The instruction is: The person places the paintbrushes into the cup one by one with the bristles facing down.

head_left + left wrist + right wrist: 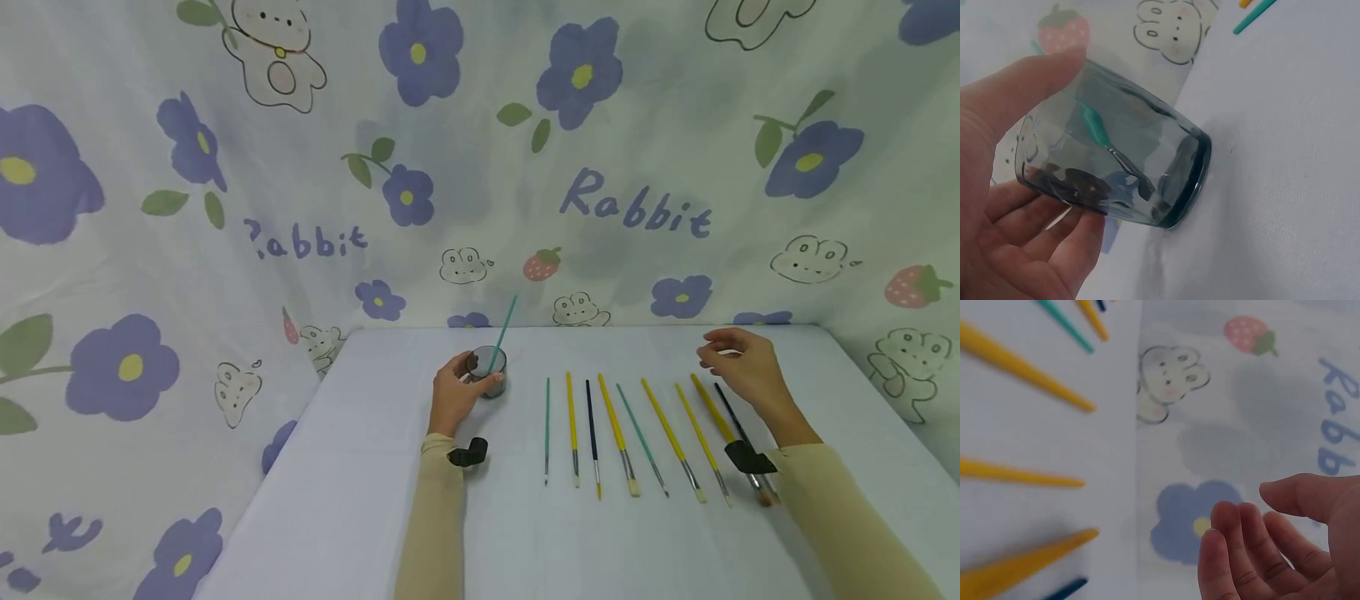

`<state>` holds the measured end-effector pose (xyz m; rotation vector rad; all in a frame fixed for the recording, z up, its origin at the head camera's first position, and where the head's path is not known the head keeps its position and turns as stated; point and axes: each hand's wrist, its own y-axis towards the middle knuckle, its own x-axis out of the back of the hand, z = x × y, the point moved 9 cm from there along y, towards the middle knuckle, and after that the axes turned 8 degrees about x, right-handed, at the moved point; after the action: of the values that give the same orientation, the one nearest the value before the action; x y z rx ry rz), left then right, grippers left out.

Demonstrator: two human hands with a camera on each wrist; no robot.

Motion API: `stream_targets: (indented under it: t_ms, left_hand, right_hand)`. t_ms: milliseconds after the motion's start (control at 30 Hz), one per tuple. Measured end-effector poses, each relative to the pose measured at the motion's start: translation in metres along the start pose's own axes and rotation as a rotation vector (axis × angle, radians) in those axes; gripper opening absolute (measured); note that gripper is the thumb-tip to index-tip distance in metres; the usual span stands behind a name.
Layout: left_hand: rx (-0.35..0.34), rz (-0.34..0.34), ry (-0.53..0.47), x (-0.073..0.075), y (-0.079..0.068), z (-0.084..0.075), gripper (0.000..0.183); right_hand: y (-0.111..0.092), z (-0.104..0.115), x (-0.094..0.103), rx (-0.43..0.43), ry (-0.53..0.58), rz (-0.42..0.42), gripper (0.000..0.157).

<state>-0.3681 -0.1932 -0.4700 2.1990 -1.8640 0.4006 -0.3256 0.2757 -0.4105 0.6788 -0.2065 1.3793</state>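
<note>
My left hand [456, 395] grips a smoky see-through glass [1116, 150] near the table's far side, thumb on one side and fingers on the other. Inside the glass leans a green-handled paintbrush [504, 332], its bristle end down at the base and its handle sticking out over the rim. My right hand [742, 365] hovers above the far ends of the rightmost brushes, fingers loosely bent, nothing between them. Below it lie a thick yellow brush [711, 404] and a dark-handled brush [731, 408], their lower parts partly hidden by the black wrist strap.
Several paintbrushes lie in a spread row, bristles toward me, among them a green one [547, 417], a dark blue one [591, 417] and a yellow one [663, 417]. The white table [360, 500] ends at a hanging cloth [495, 200] printed with flowers and rabbits.
</note>
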Motion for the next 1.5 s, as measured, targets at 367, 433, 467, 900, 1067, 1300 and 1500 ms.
stream_targets:
  t_ms: [367,433,467,900,1067,1300,1500]
  left_hand:
    - [0.002,0.004,-0.021,0.003,0.002,0.001,0.086]
    - [0.004,0.001,-0.027,0.004,0.003,0.001,0.086]
    - [0.005,0.0,-0.027,0.005,0.003,0.001,0.086]
    - [-0.003,0.002,-0.032,0.004,0.004,0.003,0.085]
    - [-0.003,0.009,-0.041,0.002,0.003,0.001,0.086]
    - [0.005,0.004,-0.027,0.001,0.003,0.001,0.084]
    - [0.003,0.004,-0.024,0.0,0.002,0.0,0.085]
  right_hand:
    - [-0.02,-0.05,0.017,-0.116,-0.187,0.066,0.049]
    - [-0.022,-0.055,0.017,-0.136,-0.209,0.09,0.049]
    - [-0.023,-0.057,0.017,-0.147,-0.218,0.104,0.049]
    - [-0.036,-0.078,0.01,-0.235,-0.265,0.286,0.049]
    - [-0.038,-0.078,0.007,-0.234,-0.286,0.313,0.05]
    - [-0.037,-0.078,0.002,-0.217,-0.296,0.336,0.048]
    - [-0.035,-0.079,0.003,-0.215,-0.309,0.338,0.044]
